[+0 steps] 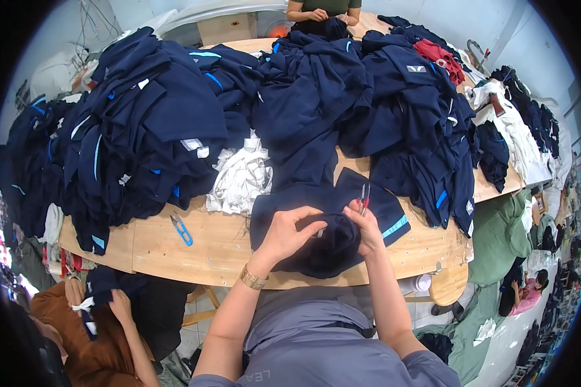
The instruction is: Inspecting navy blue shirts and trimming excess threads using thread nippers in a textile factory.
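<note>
Nearest the camera: a grey shirt [316, 348], two bare forearms rising from the lower edge, a gold bracelet [252, 278] on the left wrist. Just above, a dark blue garment [332, 242] spread on the near edge of the wooden table [219, 248], bunched into a rounded lump between both hands, with a light blue stripe [396, 226] on its right part. Left hand [289, 231] closed on the cloth, fingers curled over the top of the lump, pinching a fold. Right hand [366, 227] touching the same lump from the right side, gripping small red-handled snips [365, 196] that point upward; how tightly the fingers close on the snips, hard to tell.

Left of the garment, blue snips [181, 229] lying alone on bare wood, well apart from both hands. Behind the garment, a crumpled white cloth [242, 180]. Further back, big heaps of dark blue clothes [148, 122] covering most of the table, with a red piece [440, 57] near the far right.

At the far end of the table, another person's hands [317, 14] on dark cloth. At lower left, a person in brown clothes [84, 335] holding dark cloth too. At the right, green fabric [500, 235] hanging beside the table.
</note>
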Available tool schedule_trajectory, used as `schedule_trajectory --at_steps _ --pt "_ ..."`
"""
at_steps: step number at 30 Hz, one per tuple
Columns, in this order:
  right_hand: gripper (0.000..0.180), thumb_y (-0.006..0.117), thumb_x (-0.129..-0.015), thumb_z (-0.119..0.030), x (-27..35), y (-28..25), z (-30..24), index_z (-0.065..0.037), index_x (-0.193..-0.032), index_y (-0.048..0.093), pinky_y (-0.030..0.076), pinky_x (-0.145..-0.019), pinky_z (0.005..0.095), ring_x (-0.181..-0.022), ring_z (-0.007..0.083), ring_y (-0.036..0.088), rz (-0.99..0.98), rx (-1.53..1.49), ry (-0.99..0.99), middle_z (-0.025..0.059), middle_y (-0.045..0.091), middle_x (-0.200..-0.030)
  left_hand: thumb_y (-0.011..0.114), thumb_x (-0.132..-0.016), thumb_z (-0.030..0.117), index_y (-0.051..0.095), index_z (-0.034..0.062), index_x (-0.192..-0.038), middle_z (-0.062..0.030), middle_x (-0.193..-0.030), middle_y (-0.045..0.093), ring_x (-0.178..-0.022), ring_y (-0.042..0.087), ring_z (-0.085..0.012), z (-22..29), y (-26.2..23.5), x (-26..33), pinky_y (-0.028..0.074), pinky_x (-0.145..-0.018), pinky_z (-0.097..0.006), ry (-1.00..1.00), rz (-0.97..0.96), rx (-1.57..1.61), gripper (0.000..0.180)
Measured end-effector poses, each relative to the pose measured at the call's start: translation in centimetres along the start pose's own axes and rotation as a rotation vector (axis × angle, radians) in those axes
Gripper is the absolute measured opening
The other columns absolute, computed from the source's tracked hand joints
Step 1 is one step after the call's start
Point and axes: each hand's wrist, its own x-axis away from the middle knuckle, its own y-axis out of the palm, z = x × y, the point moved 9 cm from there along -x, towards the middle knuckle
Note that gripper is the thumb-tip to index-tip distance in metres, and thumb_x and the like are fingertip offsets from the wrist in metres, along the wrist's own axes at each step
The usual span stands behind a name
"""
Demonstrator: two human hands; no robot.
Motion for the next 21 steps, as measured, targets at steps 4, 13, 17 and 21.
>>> schedule_trajectory --at_steps 4,13,17,21 --pt "0.027 0.064 -0.08 -0.006 -0.5 -0.1 -0.9 -0.012 -0.078 0.038 0.041 -0.059 0.0171 -0.062 0.0043 0.05 0.1 0.413 -0.189 -0.003 0.05 -0.068 0.068 -0.075 0.014 0.063 -0.0005 -0.09 -0.0105 -0.078 0.066 -0.069 0.063 -0.0138 -1.0 -1.5 0.1 0.047 -0.063 -0.024 -0.058 0.124 -0.066 0.022" --pt "0.034 0.065 -0.077 -0.004 1.5 8.9 -4.4 -0.008 -0.077 0.032 0.037 -0.06 0.0195 -0.067 0.0052 0.045 -0.167 0.759 -0.496 0.0045 0.057 -0.075 0.073 -0.068 0.014 0.054 0.0021 -0.089 -0.0084 -0.076 0.062 -0.071 0.062 -0.0184 0.8 -2.4 0.2 0.048 -0.066 -0.027 -0.046 0.182 -0.102 0.03" --pt "0.034 0.064 -0.076 0.001 1.2 8.5 -4.1 -0.008 -0.078 0.031 0.036 -0.059 0.0187 -0.067 0.005 0.045 -0.114 0.675 -0.447 0.0044 0.057 -0.074 0.074 -0.065 0.016 0.047 0.0043 -0.097 -0.0074 -0.082 0.059 -0.072 0.061 -0.0204 1.5 -2.4 0.1 0.048 -0.067 -0.029 -0.059 0.181 -0.164 0.044" --pt "0.028 0.057 -0.08 0.007 2.0 7.6 -5.8 -0.009 -0.08 0.034 0.045 -0.07 0.023 -0.071 0.0099 0.054 -0.041 0.359 -0.521 0.0051 0.055 -0.076 0.077 -0.063 0.021 0.047 0.0045 -0.099 -0.0077 -0.09 0.059 -0.081 0.059 -0.0213 0.5 -2.6 0.4 0.046 -0.074 -0.032 -0.105 0.144 -0.124 0.05"
